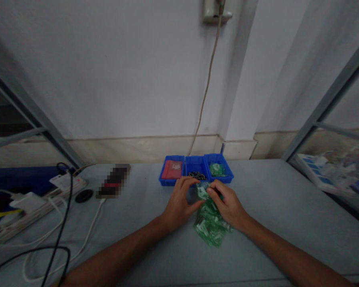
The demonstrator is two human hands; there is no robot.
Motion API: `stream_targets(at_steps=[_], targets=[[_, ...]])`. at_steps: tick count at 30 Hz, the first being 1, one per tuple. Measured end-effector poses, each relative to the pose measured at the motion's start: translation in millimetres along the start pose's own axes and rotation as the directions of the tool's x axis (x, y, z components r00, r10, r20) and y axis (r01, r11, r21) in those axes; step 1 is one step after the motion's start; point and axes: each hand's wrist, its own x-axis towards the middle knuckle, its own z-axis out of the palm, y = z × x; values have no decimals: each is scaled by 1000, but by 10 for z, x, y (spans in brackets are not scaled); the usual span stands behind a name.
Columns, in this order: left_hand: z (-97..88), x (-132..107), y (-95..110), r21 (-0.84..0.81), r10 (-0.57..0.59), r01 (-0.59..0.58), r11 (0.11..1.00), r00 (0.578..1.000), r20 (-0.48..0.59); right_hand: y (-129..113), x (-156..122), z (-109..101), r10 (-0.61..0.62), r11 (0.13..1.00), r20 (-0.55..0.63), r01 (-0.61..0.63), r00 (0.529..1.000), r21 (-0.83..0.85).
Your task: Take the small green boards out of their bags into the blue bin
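Observation:
My right hand pinches a small green-tinted clear plastic bag with white print, between thumb and fingers. On the bag's left side is my left hand, curved in a C with thumb and fingers wide apart. Its fingertips are at the bag's edge; whether they touch it I cannot tell. Below both hands, a pile of similar green bags lies on the grey table. What is inside the bags is too blurred to make out.
Three blue trays stand in a row behind my hands: one with red bags, one with small dark and silvery parts, one with green bags. A pixelated object, white cable and power strip are left.

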Motion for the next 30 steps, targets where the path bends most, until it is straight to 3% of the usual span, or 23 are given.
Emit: stream_targets(at_steps=[7, 18, 30], targets=[[-4, 36, 1, -28, 25, -26, 999, 999, -28, -10, 1, -2, 2, 1000, 23, -3, 1000, 19], [33, -18, -16, -59, -21, 22, 998, 1000, 15, 37, 7, -9, 71, 996, -36, -69, 997, 51], [40, -35, -35, -31, 37, -36, 999, 999, 18, 34, 3, -12, 47, 998, -41, -46, 998, 35]])
